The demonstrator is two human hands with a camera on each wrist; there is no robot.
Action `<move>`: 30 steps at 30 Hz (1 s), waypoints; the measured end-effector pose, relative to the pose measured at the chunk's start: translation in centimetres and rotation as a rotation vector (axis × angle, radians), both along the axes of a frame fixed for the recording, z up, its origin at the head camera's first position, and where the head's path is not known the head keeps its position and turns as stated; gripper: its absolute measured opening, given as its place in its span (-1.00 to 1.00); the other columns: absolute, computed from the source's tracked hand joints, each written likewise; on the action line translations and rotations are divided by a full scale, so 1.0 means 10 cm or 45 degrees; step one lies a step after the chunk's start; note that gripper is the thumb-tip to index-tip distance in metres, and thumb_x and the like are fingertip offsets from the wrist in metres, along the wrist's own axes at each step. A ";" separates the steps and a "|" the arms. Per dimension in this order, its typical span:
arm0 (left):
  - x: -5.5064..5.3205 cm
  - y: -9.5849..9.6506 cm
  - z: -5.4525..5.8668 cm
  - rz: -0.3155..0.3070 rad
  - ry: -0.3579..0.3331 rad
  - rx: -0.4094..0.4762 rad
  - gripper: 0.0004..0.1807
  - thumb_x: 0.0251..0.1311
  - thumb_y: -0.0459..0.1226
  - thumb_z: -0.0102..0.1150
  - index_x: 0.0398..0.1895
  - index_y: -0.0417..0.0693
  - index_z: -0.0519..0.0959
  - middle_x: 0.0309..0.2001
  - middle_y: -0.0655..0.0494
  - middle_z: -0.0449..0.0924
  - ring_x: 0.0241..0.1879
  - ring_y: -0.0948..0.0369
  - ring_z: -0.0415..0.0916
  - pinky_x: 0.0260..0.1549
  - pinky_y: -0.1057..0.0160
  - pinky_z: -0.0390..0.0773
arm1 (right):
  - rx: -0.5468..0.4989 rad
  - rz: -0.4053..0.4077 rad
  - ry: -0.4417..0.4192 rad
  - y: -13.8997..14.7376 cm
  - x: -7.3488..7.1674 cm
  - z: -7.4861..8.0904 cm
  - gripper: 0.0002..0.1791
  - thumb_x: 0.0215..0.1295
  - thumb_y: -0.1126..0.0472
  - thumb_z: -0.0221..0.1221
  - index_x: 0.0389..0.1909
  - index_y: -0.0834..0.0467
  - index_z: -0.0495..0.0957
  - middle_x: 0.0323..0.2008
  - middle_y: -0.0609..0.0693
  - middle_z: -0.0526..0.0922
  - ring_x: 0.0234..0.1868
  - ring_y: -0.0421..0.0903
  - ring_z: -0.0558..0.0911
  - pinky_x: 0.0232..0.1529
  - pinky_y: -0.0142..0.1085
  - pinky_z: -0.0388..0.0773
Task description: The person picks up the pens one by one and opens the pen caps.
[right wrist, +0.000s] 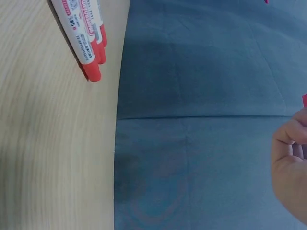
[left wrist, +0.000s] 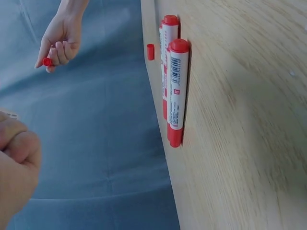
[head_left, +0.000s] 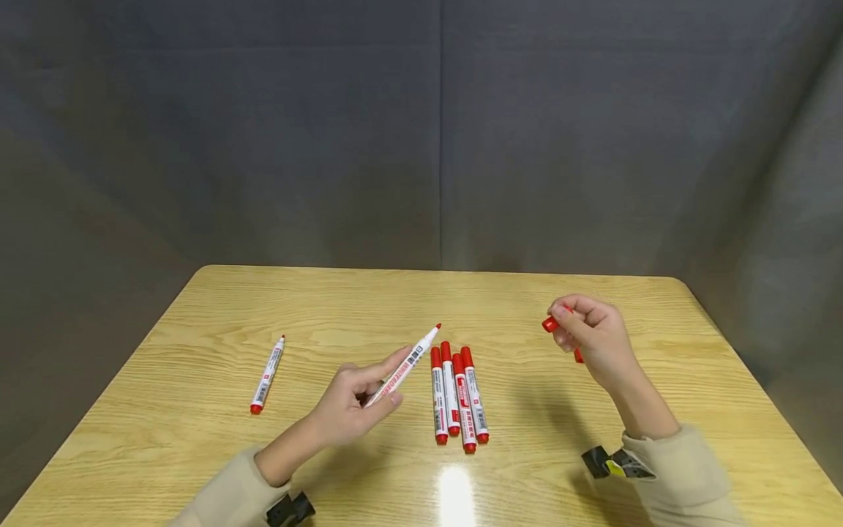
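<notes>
My left hand (head_left: 358, 402) grips an uncapped red whiteboard marker (head_left: 408, 366), its red tip slanting up and to the right. Off to the right, my right hand (head_left: 596, 340) pinches a red marker cap (head_left: 549, 324) between thumb and fingers, above the table. Part of a second red cap (head_left: 579, 356) shows below that hand; in the left wrist view this cap (left wrist: 150, 51) stands out on the table. Between the hands, several capped red markers (head_left: 459, 399) lie side by side, tops pointing away from me. The left wrist view shows the left hand (left wrist: 19, 163) only partly.
Another uncapped red marker (head_left: 267, 375) lies on the left of the wooden table (head_left: 165, 439), its tip facing the far edge. A dark grey curtain (head_left: 329, 146) hangs behind the table. Each wrist carries a black camera (head_left: 615, 465).
</notes>
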State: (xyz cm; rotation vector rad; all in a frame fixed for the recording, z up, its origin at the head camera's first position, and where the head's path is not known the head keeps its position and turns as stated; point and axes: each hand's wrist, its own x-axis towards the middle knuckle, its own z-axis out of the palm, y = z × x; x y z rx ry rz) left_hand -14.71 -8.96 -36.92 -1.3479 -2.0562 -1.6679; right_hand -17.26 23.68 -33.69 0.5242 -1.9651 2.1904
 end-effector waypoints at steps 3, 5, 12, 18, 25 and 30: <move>0.00 -0.02 0.00 0.020 0.026 0.016 -0.45 -0.02 -0.60 0.02 0.15 -0.44 0.34 -0.92 0.16 0.13 -0.89 0.37 -0.02 -0.90 0.54 0.02 | 0.018 0.033 -0.024 0.00 0.01 -0.02 -0.80 0.28 0.43 0.00 -0.46 0.23 0.55 -0.65 -0.10 0.54 -0.69 -0.28 0.39 -0.69 -0.50 0.31; -0.01 -0.03 0.00 0.032 0.048 0.021 -0.43 -0.03 -0.60 0.00 0.17 -0.42 0.33 -0.92 0.16 0.14 -0.89 0.40 -0.03 -0.90 0.54 0.02 | 0.029 0.050 -0.037 0.01 0.02 -0.04 -0.81 0.29 0.42 0.00 -0.46 0.24 0.55 -0.65 -0.10 0.54 -0.70 -0.28 0.38 -0.70 -0.50 0.29; -0.04 -0.09 -0.01 0.089 0.108 0.022 -0.40 -0.06 -0.60 -0.01 0.19 -0.37 0.33 -0.92 0.18 0.15 -0.86 0.46 -0.03 -0.88 0.57 0.02 | 0.004 0.090 -0.051 0.02 0.03 -0.10 -0.77 0.30 0.43 -0.02 -0.45 0.18 0.56 -0.64 -0.10 0.54 -0.68 -0.28 0.38 -0.69 -0.48 0.28; -0.06 -0.15 -0.01 0.120 0.168 0.024 -0.39 -0.04 -0.58 0.00 0.21 -0.30 0.34 -0.92 0.20 0.13 -0.85 0.46 -0.05 -0.88 0.57 0.01 | -0.012 0.115 -0.041 0.05 0.03 -0.16 -0.73 0.31 0.44 -0.05 -0.44 0.15 0.57 -0.62 -0.10 0.56 -0.67 -0.28 0.38 -0.70 -0.42 0.22; -0.06 -0.27 -0.02 0.161 0.099 -0.007 -0.40 0.00 -0.60 0.00 0.22 -0.27 0.34 -0.91 0.20 0.14 -0.88 0.37 -0.06 -0.86 0.56 0.01 | 0.020 0.097 -0.064 0.09 0.05 -0.17 -0.75 0.31 0.44 -0.04 -0.44 0.18 0.57 -0.63 -0.11 0.55 -0.66 -0.28 0.39 -0.68 -0.44 0.27; -0.06 -0.35 -0.01 0.204 0.085 -0.018 -0.45 0.06 -0.53 0.03 0.22 -0.24 0.35 -0.90 0.18 0.13 -0.89 0.29 -0.06 -0.86 0.52 0.00 | 0.032 0.089 -0.073 0.11 0.06 -0.17 -0.73 0.31 0.44 -0.05 -0.43 0.12 0.58 -0.64 -0.11 0.54 -0.66 -0.29 0.39 -0.68 -0.46 0.28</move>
